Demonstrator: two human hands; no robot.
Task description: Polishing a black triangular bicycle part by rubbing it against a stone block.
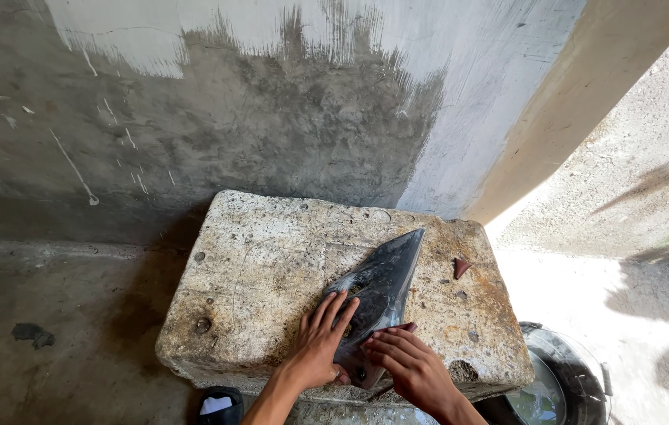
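- A dark, pointed trowel blade (380, 287) lies flat on top of a weathered concrete block (263, 275), a little right of the middle of the frame, its tip aimed toward the upper right.
- The left hand (320, 340) comes up from the bottom edge and rests on the wide lower end of the blade; its grip is open, fingers straight and spread, pressing down and clasping nothing.
- The right hand (413, 364) enters from the lower right, wrist bent inward, fingers laid flat and close together across the blade's lower edge; its grip is likewise flat and open, with the fingertips just beside the left hand's.
- Both forearms converge at the near edge of the block.
- A small reddish-brown chip (460, 267) sits on the block, right of the blade and apart from it.
- A black round bucket (567, 378) stands in the lower right corner, partly hidden by the block.
- A dark sandal (220, 405) shows at the bottom edge, left of the left arm.
- Behind the block, a grey wall (271, 110) fills the upper frame, partly coated white.
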